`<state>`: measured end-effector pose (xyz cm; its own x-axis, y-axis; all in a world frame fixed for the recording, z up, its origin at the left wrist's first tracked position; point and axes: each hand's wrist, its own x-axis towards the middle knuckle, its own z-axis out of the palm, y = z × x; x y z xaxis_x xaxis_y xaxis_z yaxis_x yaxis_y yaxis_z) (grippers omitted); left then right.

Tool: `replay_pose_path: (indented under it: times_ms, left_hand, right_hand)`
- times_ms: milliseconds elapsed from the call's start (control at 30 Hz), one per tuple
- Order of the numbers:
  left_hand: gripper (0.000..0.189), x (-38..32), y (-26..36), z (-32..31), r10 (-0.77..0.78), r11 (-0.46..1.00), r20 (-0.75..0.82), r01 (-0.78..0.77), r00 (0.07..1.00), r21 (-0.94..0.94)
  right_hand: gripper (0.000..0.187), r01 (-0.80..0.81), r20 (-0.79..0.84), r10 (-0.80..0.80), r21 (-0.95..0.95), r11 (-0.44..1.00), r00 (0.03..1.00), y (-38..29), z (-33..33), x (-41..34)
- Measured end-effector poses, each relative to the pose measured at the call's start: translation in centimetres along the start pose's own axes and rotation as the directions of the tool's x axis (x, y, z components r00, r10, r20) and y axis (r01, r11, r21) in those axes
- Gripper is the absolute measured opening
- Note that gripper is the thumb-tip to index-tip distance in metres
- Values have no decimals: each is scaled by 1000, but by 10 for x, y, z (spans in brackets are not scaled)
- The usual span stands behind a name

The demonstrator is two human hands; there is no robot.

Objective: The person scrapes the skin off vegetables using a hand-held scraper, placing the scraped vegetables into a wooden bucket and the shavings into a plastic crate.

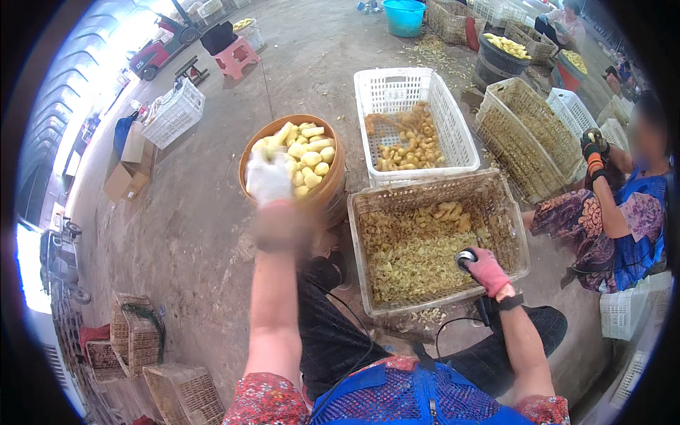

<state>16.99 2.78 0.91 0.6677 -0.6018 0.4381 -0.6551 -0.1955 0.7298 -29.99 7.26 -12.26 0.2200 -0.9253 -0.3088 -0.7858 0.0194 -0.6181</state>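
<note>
My left hand (269, 178), in a whitish glove and blurred, reaches over the near left side of an orange-brown bucket (339, 154) heaped with peeled pale yellow ginger pieces (311, 158). Whether its fingers hold a piece cannot be told. My right hand (490, 270), in a pink glove, grips a small round-ended metal and black tool (466, 258) over the right part of a dirty plastic crate (357, 249). Peelings (419, 263) cover that crate's floor, with a few unpeeled ginger roots (450, 211) near its far side. Behind it, a white crate (457, 127) holds brown unpeeled ginger (411, 151).
A co-worker (627, 207) sits close on the right, beside a tall dirty crate (523, 138). A black bucket of peeled ginger (496, 64), a blue bucket (404, 18) and a pink stool (235, 58) stand farther back. Crates (183, 393) lie at lower left.
</note>
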Motion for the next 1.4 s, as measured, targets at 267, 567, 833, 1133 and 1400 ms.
replay_pose_path:
  times_ms: [267, 567, 833, 1133, 1400]
  left_hand:
    - [37, 94, -164, 33, -243, 855, 302, 56, 922, 516]
    - [30, 20, 6, 67, 82, 953, 25, -71, 996, -295]
    - [23, -158, 83, 193, 317, 946, 915, -19, 249, -323]
    - [43, -310, 18, 370, 188, 922, 982, -347, 12, -172]
    - [49, -360, 64, 417, -158, 965, 954, -167, 254, 204]
  right_hand:
    - [36, 63, -190, -20, 220, 973, 982, -68, -64, -1]
    - [32, 89, -292, 112, 596, 798, 950, -55, -131, 0]
    - [30, 147, -244, 193, 900, 411, 950, -14, -121, 12]
    - [30, 148, -228, 399, 964, 222, 888, 1, -139, -4]
    - [33, 35, -324, 465, 848, 529, 824, 10, -138, -10]
